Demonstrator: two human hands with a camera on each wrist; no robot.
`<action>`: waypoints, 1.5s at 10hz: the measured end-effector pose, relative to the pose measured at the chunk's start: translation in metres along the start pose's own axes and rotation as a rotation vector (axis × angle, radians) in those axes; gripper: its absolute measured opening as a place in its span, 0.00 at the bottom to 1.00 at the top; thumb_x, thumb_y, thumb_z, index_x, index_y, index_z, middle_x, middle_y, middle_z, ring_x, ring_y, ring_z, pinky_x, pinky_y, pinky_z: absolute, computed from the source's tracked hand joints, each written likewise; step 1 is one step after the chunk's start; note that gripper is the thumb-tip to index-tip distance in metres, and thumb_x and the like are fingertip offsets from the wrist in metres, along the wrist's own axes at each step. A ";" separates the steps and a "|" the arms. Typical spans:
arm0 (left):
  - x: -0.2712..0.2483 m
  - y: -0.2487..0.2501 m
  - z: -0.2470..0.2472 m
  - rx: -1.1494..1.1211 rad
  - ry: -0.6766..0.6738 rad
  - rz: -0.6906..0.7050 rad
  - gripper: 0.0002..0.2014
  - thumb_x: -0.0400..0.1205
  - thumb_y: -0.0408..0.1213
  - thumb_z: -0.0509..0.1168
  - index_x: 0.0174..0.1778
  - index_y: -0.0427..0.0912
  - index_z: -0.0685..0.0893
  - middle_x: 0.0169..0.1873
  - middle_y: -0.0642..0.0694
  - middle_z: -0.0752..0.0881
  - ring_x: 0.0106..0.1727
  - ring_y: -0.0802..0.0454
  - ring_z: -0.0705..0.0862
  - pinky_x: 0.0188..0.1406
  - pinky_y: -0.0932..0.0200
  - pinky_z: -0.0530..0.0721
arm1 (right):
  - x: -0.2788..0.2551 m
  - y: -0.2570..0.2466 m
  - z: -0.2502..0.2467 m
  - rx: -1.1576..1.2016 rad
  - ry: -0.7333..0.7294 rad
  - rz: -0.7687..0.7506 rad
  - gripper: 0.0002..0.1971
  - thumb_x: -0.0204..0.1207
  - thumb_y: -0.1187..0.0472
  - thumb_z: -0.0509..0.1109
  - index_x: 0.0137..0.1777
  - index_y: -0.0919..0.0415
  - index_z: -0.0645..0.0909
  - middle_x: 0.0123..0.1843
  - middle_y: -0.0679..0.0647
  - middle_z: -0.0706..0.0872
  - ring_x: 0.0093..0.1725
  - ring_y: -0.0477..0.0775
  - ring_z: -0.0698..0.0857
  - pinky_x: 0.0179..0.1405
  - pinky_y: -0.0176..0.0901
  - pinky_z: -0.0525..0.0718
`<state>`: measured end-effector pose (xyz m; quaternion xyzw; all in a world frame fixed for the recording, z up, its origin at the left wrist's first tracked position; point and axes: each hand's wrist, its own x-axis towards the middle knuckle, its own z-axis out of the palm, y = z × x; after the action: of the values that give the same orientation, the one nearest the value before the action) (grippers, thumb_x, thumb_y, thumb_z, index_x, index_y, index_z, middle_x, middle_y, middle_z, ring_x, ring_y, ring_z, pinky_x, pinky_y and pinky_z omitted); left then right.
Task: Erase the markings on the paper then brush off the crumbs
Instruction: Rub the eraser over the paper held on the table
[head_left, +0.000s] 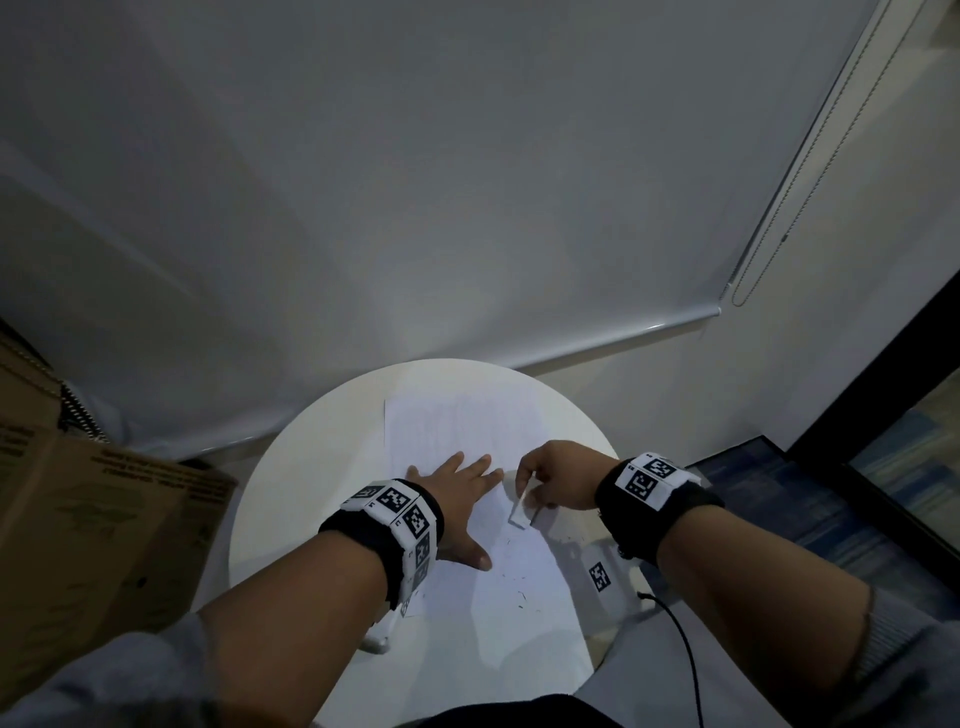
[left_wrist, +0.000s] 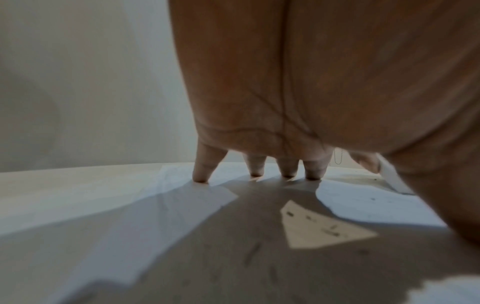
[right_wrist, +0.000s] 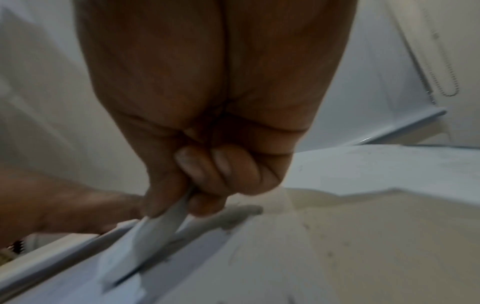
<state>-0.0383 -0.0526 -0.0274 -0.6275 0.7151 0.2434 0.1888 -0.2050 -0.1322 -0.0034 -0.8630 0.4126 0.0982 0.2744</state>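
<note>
A white sheet of paper (head_left: 457, 431) lies on the round white table (head_left: 291, 493). Faint marks cover its far half, and dark crumbs (head_left: 514, 582) are scattered on its near half. My left hand (head_left: 462, 493) lies flat on the sheet with spread, straight fingers (left_wrist: 202, 170) pressing it down. Just to its right, my right hand (head_left: 550, 473) pinches a white eraser (head_left: 519, 512) between thumb and fingers. The eraser (right_wrist: 145, 240) slants down toward the paper (right_wrist: 259, 267); blur hides whether its tip touches.
A cardboard box (head_left: 88, 519) stands close on the left of the table. A white roller blind (head_left: 467, 208) with a bead chain (head_left: 779, 234) hangs behind. A black cable (head_left: 680, 639) runs from my right wrist past the table's right edge.
</note>
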 end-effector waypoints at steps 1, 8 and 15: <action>-0.001 0.001 0.000 0.001 -0.006 -0.004 0.54 0.76 0.62 0.70 0.85 0.56 0.37 0.84 0.58 0.35 0.86 0.50 0.36 0.80 0.26 0.48 | 0.005 0.002 -0.005 -0.010 0.163 0.055 0.08 0.75 0.61 0.71 0.53 0.55 0.85 0.35 0.44 0.74 0.43 0.48 0.75 0.40 0.35 0.69; -0.002 0.001 0.001 0.000 0.005 -0.005 0.54 0.76 0.62 0.70 0.85 0.56 0.37 0.84 0.58 0.34 0.86 0.51 0.36 0.80 0.26 0.48 | -0.010 -0.004 -0.001 -0.136 -0.069 -0.063 0.11 0.74 0.60 0.73 0.56 0.55 0.84 0.35 0.45 0.77 0.41 0.47 0.75 0.35 0.35 0.70; -0.002 0.002 0.000 -0.005 0.004 -0.009 0.55 0.75 0.62 0.71 0.85 0.56 0.37 0.85 0.58 0.35 0.86 0.51 0.36 0.80 0.26 0.48 | -0.011 -0.008 0.007 -0.081 -0.011 -0.050 0.11 0.76 0.62 0.70 0.57 0.57 0.84 0.41 0.48 0.81 0.45 0.49 0.76 0.44 0.36 0.70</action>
<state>-0.0397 -0.0510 -0.0264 -0.6316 0.7120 0.2433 0.1867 -0.2057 -0.1171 -0.0016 -0.8828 0.3852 0.1130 0.2440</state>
